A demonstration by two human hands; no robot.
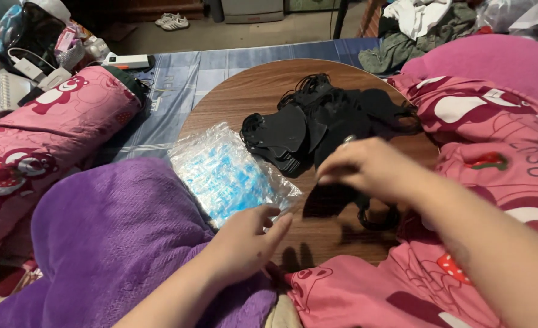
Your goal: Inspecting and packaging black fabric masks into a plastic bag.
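Black face mask (335,200) pinched in the right hand (372,167) — lift it clear of the pile (323,118). Left hand (244,243), fingers loosely spread, rests by the plastic sleeves (226,173) — best kept steadying them.

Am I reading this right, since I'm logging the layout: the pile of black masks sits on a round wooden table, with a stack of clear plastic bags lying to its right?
Not quite. In the head view the clear plastic bags lie to the left of the black masks, not the right. The rest holds: both rest on the round wooden table.

Left hand (244,240) lies low, fingers loosely extended; right hand (366,169) hovers higher, fingers curled downward
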